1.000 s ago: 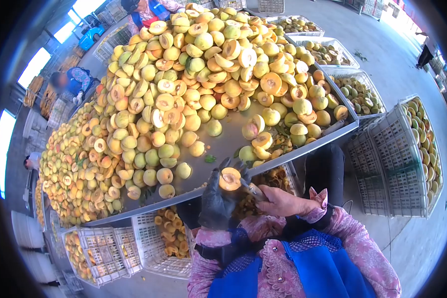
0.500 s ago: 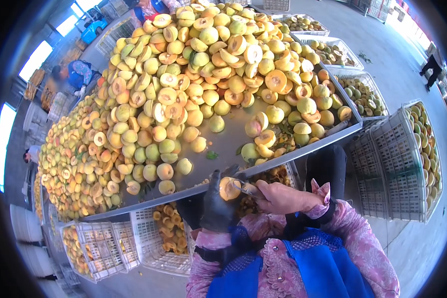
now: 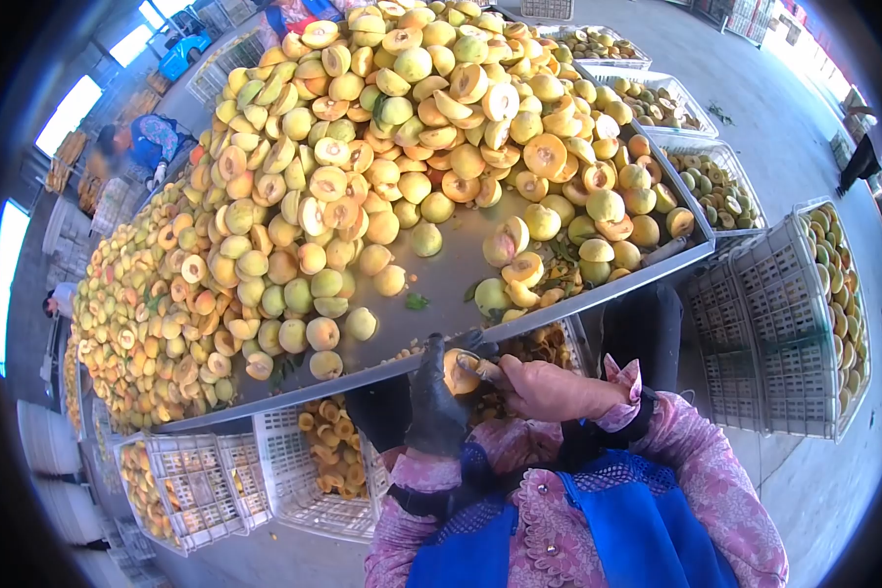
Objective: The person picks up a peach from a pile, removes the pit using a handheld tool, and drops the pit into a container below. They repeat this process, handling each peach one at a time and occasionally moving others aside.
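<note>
My left hand, in a dark glove, is closed around a peach half just below the table's near edge. Its cut, orange side faces up and to the right. In my bare right hand is a small hand tool, its tip at the cut face of the fruit. Fingers hide most of the handle, and the tip is hard to make out. Beyond both hands, a large heap of halved peaches covers much of the metal table.
Below the table's edge stand white crates of peach halves. Stacked crates stand at the right, and more filled crates line the table's right side. A co-worker is at the left, another person at the far right.
The peach half has shifted slightly right and up in my left hand, and the tool tip sits closer against it. The person at the far right has moved.
</note>
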The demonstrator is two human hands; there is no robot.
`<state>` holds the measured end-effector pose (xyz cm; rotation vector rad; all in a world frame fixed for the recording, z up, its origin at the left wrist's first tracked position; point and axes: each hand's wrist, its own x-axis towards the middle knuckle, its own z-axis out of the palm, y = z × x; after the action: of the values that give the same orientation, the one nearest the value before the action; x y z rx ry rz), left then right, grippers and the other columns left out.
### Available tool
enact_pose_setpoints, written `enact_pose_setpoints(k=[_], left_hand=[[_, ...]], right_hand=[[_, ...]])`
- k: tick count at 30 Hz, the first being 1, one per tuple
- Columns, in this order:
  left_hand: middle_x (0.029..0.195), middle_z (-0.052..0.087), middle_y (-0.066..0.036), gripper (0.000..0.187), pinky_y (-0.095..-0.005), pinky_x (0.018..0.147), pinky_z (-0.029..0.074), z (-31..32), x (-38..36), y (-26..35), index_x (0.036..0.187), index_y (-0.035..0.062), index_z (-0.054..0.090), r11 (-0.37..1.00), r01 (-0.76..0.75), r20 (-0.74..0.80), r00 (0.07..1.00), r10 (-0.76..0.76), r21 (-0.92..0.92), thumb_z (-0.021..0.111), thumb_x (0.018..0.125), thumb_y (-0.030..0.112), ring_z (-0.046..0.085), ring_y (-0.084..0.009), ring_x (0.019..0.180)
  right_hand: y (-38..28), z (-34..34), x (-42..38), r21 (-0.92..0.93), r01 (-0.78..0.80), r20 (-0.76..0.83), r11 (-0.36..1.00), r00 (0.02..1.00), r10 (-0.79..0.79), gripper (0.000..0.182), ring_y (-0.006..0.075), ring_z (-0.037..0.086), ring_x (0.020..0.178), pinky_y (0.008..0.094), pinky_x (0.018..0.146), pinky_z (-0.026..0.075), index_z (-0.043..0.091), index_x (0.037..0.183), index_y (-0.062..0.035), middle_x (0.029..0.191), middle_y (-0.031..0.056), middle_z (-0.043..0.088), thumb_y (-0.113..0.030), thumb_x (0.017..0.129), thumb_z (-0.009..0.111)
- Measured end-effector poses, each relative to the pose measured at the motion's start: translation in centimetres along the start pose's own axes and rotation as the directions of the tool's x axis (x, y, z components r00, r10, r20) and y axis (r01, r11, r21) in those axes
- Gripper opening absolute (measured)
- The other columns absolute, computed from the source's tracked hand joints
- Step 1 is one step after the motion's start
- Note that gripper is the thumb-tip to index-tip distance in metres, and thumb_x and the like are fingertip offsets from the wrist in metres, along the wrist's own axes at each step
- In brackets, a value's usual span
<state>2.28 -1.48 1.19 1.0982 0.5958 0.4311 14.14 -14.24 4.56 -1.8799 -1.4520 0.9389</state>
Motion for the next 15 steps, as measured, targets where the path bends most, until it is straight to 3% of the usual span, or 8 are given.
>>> enact_pose_setpoints(k=[5,7,11,12,13,15], left_hand=[[0.098,0.064,-0.014,0.023,-0.0308,0.073,0.053,0.0,-0.3,-0.1,0.111,-0.0052,0.049,0.99,-0.078,-0.022,0.996,0.082,0.118,0.048,0.091,0.007,0.063,-0.0196,0.082],[0.095,0.064,-0.014,0.026,-0.0303,0.07,0.053,0.9,-0.7,1.3,0.112,-0.0045,0.047,0.981,0.052,-0.021,0.998,-0.057,-0.186,0.049,0.091,0.01,0.063,-0.0195,0.08],[0.089,0.064,-0.013,0.03,-0.0309,0.069,0.053,1.5,-1.2,2.2,0.11,-0.0044,0.049,0.997,-0.045,-0.022,0.999,0.043,-0.065,0.047,0.093,0.02,0.062,-0.0189,0.077],[0.086,0.064,-0.011,0.034,-0.0311,0.068,0.053,1.1,-1.2,1.8,0.108,-0.004,0.051,0.912,-0.203,-0.011,0.975,0.221,0.357,0.046,0.094,0.026,0.062,-0.0184,0.075],[0.083,0.063,-0.01,0.038,-0.0313,0.067,0.052,0.5,-1.0,1.4,0.105,-0.0037,0.053,0.634,-0.311,0.073,0.925,0.372,0.708,0.044,0.094,0.032,0.061,-0.0178,0.073],[0.081,0.063,-0.01,0.034,-0.0295,0.065,0.052,-1.0,-0.1,0.2,0.105,-0.004,0.053,0.672,-0.293,0.104,0.946,0.307,0.68,0.048,0.092,0.027,0.062,-0.0181,0.072]], right_hand=[[0.6,1.1,0.1,-0.002,-0.008,0.004,1.0,1.0,0.008,0.025,0.0431,0.058,0.068,0.049,0.058,0.046,0.037,0.09,0.0047,0.067,0.0254,0.057,-0.01,0.08,0.054],[0.7,1.2,-0.1,0.035,-0.005,0.016,0.999,1.0,0.004,0.024,0.0429,0.058,0.066,0.0482,0.056,0.045,0.037,0.089,0.0054,0.066,0.0252,0.057,-0.01,0.08,0.054],[0.2,0.8,-0.1,0.063,-0.034,0.054,0.997,0.998,0.031,0.024,0.043,0.059,0.067,0.0472,0.057,0.046,0.037,0.09,0.006,0.067,0.026,0.056,-0.009,0.08,0.053],[0.4,0.8,0.0,0.093,-0.027,0.074,0.995,0.997,0.021,0.024,0.0432,0.059,0.067,0.0475,0.057,0.046,0.038,0.091,0.0064,0.068,0.0263,0.057,-0.009,0.08,0.053],[0.6,0.8,0.1,0.124,-0.021,0.094,0.992,0.996,0.009,0.025,0.0435,0.059,0.068,0.0478,0.058,0.046,0.038,0.092,0.0068,0.069,0.0266,0.057,-0.009,0.08,0.053],[1.0,0.7,0.5,0.104,-0.014,0.146,0.994,0.989,-0.001,0.026,0.0437,0.059,0.069,0.048,0.059,0.046,0.039,0.093,0.0074,0.07,0.027,0.058,-0.01,0.08,0.053]])
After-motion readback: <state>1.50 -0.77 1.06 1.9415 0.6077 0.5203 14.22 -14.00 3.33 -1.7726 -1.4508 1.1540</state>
